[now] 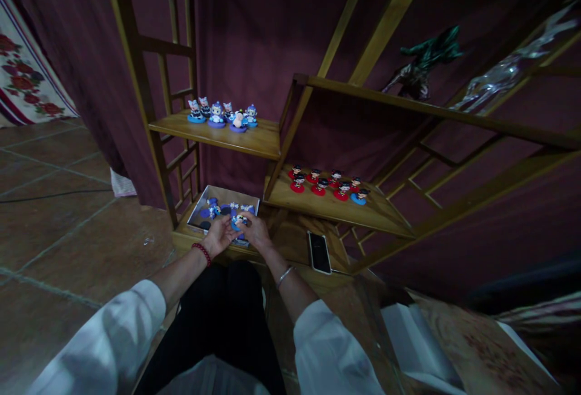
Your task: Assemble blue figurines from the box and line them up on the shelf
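Both my hands meet over the front edge of a shallow box (202,202) on the lowest shelf. My left hand (219,235), with a red bead bracelet at the wrist, cups a small blue and white figurine (239,221) from the left. From the right, my right hand (256,231), wearing a thin silver bangle, pinches the same figurine. Several more blue figurines (213,207) lie inside the box behind it.
A wooden shelf unit stands before a dark red curtain. Blue figurines (220,114) stand on the upper left shelf (263,140), red ones (323,183) and one blue on the middle right shelf (363,212). A phone (319,252) lies on the bottom board. Tiled floor lies left.
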`<control>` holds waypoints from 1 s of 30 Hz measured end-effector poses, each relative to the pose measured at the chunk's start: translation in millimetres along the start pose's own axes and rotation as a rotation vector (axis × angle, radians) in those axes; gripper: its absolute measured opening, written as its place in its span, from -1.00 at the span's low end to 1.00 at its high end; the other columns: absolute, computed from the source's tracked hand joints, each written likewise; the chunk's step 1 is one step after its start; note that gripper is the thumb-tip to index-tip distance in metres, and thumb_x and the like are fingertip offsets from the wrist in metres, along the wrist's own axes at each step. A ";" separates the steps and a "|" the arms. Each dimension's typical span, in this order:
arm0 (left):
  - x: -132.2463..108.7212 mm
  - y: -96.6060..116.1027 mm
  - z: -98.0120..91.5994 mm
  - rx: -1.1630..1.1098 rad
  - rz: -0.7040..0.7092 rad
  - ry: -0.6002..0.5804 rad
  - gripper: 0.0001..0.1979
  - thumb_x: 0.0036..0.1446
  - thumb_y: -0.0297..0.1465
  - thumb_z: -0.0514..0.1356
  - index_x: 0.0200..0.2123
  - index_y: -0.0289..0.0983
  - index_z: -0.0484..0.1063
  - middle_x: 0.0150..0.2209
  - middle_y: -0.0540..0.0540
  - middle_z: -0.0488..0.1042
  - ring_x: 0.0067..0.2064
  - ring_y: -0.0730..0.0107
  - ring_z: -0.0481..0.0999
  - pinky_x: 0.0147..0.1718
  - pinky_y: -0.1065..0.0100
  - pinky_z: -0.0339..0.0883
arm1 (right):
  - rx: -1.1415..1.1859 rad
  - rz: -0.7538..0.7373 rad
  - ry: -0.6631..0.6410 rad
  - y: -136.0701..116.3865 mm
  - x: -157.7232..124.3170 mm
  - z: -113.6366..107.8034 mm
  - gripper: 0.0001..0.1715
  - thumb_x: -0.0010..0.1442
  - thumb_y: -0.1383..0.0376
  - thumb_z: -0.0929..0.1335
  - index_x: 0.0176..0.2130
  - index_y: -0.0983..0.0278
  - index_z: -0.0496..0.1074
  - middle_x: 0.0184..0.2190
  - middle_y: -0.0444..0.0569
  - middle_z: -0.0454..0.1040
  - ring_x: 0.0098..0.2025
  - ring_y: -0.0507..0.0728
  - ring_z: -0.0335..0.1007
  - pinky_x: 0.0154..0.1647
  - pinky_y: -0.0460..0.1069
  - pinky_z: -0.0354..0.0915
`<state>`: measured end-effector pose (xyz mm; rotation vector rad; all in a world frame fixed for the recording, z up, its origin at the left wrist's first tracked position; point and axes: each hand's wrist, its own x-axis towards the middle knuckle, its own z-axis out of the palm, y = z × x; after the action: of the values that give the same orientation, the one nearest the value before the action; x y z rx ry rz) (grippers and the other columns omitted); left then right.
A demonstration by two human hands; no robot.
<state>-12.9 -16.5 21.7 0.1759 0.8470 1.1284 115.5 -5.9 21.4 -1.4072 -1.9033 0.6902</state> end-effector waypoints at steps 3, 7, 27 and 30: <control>-1.9 0.7 2.0 0.003 -0.007 -0.002 -0.83 0.14 -0.41 0.01 -0.43 -0.33 0.32 -0.54 -0.09 0.43 -0.51 0.39 0.45 -0.40 0.26 0.42 | 0.080 0.001 0.016 6.9 2.1 4.2 -0.70 0.00 0.29 0.31 -0.19 0.20 0.44 -0.21 -0.13 0.49 -0.25 0.04 0.40 -0.19 -0.09 0.27; -1.2 0.1 2.5 -0.004 -0.009 -0.005 -0.83 0.13 -0.37 0.03 -0.42 -0.33 0.32 -0.50 -0.10 0.44 -0.48 0.38 0.46 -0.37 0.25 0.42 | 0.131 0.008 0.000 9.8 3.3 5.0 -0.68 -0.01 0.30 0.32 -0.18 0.22 0.45 -0.22 -0.13 0.50 -0.25 0.05 0.41 -0.19 -0.09 0.28; -8.3 0.5 6.9 -0.015 -0.029 -0.042 -0.89 0.08 -0.48 0.05 -0.45 -0.37 0.33 -0.59 -0.08 0.42 -0.56 0.42 0.44 -0.40 0.26 0.43 | 0.041 -0.005 -0.017 -0.8 -1.6 -6.2 -0.69 0.00 0.32 0.34 -0.18 0.21 0.46 -0.27 -0.08 0.51 -0.24 0.09 0.41 -0.18 -0.06 0.29; -8.6 1.2 6.6 -0.051 -0.037 -0.046 -0.88 0.05 -0.52 0.04 -0.49 -0.37 0.32 -0.61 -0.09 0.41 -0.57 0.40 0.44 -0.39 0.21 0.44 | 0.090 0.020 -0.022 2.8 -1.2 -5.4 -0.66 -0.01 0.31 0.33 -0.16 0.19 0.44 -0.29 -0.11 0.51 -0.28 0.08 0.42 -0.21 -0.06 0.30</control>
<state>-10.7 -21.5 31.3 0.1429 0.7776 1.1062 121.5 -6.2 22.6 -1.3694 -1.8535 0.7948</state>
